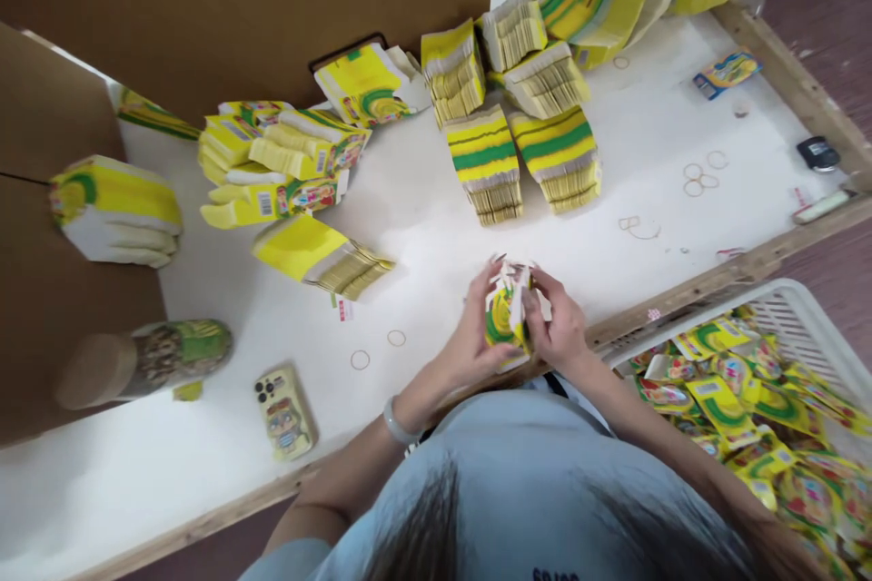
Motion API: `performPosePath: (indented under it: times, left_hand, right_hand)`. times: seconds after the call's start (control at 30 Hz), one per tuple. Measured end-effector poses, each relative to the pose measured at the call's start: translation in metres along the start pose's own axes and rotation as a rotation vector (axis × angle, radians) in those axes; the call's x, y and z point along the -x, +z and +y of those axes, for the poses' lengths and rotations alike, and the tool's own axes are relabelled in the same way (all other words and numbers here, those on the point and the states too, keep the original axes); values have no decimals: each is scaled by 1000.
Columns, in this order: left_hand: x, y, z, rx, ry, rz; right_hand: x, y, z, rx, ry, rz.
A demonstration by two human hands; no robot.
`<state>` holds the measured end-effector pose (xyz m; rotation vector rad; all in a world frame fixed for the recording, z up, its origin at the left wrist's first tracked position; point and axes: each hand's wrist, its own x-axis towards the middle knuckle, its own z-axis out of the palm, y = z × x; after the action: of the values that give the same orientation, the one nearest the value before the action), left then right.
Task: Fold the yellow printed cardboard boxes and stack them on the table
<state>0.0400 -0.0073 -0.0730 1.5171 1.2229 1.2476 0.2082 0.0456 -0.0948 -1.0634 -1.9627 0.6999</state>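
Left hand and right hand gripping yellow-and-green packaging

The two hands are holding the packaging between them, near the close edge of the white tabletop; whether it is one piece or several is hard to tell. Beyond them, stacks of flat cartons are lying close together, and loose yellow cartons are piling up to the left. A phone is lying farther left, near a jar. Rubber bands are lying scattered about, and a small blue box is resting near the right edge. Beside the tabletop, a white basket is holding a heap of yellow packets.
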Motion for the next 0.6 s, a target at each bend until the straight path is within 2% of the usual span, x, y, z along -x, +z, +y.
performPosePath:
  times: [0.07, 0.17, 0.27, 0.37, 0.43, 0.6]
  left_hand:
    - [8, 18, -7, 16, 30, -99]
    - [13, 38, -15, 5, 28, -127]
    - [13, 42, -18, -46, 51, -101]
    - [12, 38, -15, -81, 31, -23]
    - [13, 34, -11, -61, -61, 23]
    - [20, 28, -4, -24, -370, 32]
  right_hand:
    - [2, -2, -5, 6, -4, 75]
    - [3, 0, -11, 8, 15, 182]
    - [2, 1, -14, 10, 107, 211]
    - [0, 0, -15, -22, 140, 196]
    - [1, -2, -15, -37, 159, 201]
    - [9, -5, -17, -75, 271, 221]
